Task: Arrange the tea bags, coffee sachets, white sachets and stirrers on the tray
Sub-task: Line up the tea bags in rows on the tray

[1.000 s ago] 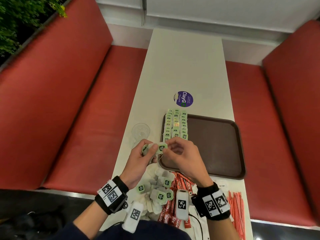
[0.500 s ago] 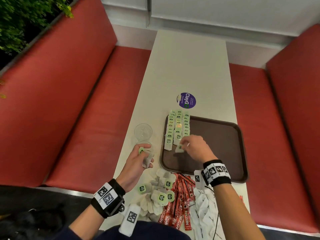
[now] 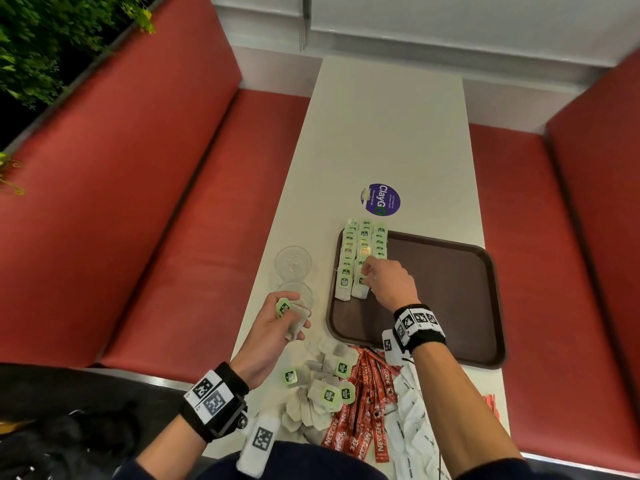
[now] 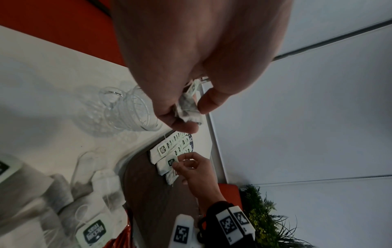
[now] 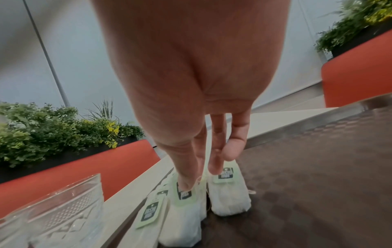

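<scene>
1. Your right hand [image 3: 389, 284] is over the tray [image 3: 450, 289], fingertips [image 5: 186, 184] straight, pressing newest tea bags [image 5: 229, 193] flat at the near end of the rows [image 3: 363, 251], prob. to keep tags lined up.
2. Left hand [image 3: 273, 327] is clamped on a spare tea bag [image 3: 294, 318], staged beside the glasses [image 3: 293, 263].
3. Loose bags [image 3: 318, 393], coffee sachets [image 3: 363, 420], white sachets [image 3: 415, 427] wait on the table, near edge.

the round purple sticker [image 3: 382, 199] on the table [image 3: 388, 133] reads "claygo". the red coffee sachets [image 3: 363, 420] near the table's front edge read "nescafe"; the tea bags' green tags [image 5: 184, 194] carry print too blurred to read
</scene>
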{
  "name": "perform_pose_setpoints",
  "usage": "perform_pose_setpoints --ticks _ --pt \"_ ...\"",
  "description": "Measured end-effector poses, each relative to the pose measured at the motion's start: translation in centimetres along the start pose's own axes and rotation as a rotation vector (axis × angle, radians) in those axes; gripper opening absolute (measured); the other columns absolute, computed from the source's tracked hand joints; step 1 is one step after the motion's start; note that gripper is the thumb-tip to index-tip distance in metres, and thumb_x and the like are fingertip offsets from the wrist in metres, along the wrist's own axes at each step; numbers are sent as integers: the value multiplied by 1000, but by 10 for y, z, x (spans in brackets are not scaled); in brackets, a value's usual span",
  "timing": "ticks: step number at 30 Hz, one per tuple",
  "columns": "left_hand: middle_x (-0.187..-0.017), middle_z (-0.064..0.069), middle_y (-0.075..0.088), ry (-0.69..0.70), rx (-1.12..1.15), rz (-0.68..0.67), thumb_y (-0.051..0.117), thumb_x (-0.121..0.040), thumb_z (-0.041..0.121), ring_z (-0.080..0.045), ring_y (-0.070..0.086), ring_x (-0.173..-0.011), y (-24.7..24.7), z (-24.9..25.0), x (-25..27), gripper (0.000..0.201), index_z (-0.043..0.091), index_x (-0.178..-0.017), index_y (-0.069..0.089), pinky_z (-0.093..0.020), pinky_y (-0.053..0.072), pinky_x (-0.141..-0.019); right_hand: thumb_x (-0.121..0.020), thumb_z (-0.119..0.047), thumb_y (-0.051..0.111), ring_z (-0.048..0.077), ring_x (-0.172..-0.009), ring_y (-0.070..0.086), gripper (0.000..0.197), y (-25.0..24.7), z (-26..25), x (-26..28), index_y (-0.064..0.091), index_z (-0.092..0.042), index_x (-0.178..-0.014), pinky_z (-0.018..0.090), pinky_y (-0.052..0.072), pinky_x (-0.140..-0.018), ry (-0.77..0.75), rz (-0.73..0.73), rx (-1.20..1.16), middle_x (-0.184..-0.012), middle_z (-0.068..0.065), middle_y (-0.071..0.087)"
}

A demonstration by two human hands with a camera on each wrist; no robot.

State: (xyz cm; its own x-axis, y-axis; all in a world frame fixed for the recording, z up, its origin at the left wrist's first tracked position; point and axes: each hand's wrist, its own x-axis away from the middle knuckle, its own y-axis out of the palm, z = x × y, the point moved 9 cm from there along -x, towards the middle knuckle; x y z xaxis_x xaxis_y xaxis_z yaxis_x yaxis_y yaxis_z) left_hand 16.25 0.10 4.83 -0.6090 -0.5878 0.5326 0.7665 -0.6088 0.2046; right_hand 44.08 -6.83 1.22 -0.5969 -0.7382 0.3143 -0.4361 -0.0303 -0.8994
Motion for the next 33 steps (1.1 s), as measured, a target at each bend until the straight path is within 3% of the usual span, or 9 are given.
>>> perform_pose_setpoints --ticks 6,10,14,17,20,24,28,31,33 --pt "-114 -18 76 21 -9 -60 46 -110 -5 -27 70 -97 8 4 0 33 11 -137 54 -38 56 -82 -102 -25 70 30 -119 62 26 -7 -12 7 65 -26 -128 44 56 -89 -44 130 -12 -128 3 65" --pt "-117 -21 77 80 -62 -106 56 -110 3 -30 73 -106 12 7 -1 32 15 -139 50 -37 57 -88 -104 -43 71 8 -93 67 15 -27 -43 33 72 -30 -110 34 56 -82 -127 188 -411 -108 -14 72" --pt "-115 -22 75 114 -172 -115 69 -106 15 -31 73 -98 15 8 -2 37 26 -137 53 -37 58 -88 -102 -49 72 3 -92 69 18 -41 -92 73 77 -32 -102 22 54 -81 -232 37 -686 -100 -15 77" --pt "-109 -19 75 138 -324 -150 73 -104 23 -22 68 -87 23 9 -3 42 32 -137 48 -40 56 -84 -96 -53 76 8 -89 70 19 -37 -116 89 78 -34 -100 26 55 -80 -313 -130 -675 -98 -13 77" --pt "-109 -11 76 136 -364 -196 71 -104 19 -20 66 -85 31 8 -3 47 32 -137 40 -40 56 -80 -94 -41 82 7 -80 69 12 -31 -123 93 78 -30 -97 21 51 -72 -378 -199 -579 -90 -12 74" --pt "-105 -9 79 124 -363 -184 68 -105 13 -23 64 -84 29 9 -3 47 31 -137 40 -38 53 -77 -97 -33 83 9 -82 69 7 -46 -111 93 79 -27 -97 23 54 -76 -343 -102 -708 -88 -10 76" --pt "-99 -7 80 123 -391 -153 67 -107 13 -17 63 -76 22 11 0 29 26 -129 53 -32 51 -79 -94 -36 86 5 -85 72 10 -66 -70 85 78 -29 -96 16 55 -77 -217 95 -755 -89 -12 77" --pt "-108 -6 81 146 -398 -145 67 -107 12 -24 73 -88 18 13 0 17 21 -119 61 -39 58 -85 -97 -29 83 -1 -85 69 8 -73 -31 75 75 -29 -99 6 47 -73 -144 200 -600 -90 -15 74" --pt "-111 -5 80 161 -397 -144 68 -106 11 -26 76 -97 17 15 1 11 16 -115 65 -44 61 -91 -100 -28 79 -2 -82 67 6 -67 -2 65 73 -27 -101 6 45 -72 -85 207 -485 -91 -15 73"
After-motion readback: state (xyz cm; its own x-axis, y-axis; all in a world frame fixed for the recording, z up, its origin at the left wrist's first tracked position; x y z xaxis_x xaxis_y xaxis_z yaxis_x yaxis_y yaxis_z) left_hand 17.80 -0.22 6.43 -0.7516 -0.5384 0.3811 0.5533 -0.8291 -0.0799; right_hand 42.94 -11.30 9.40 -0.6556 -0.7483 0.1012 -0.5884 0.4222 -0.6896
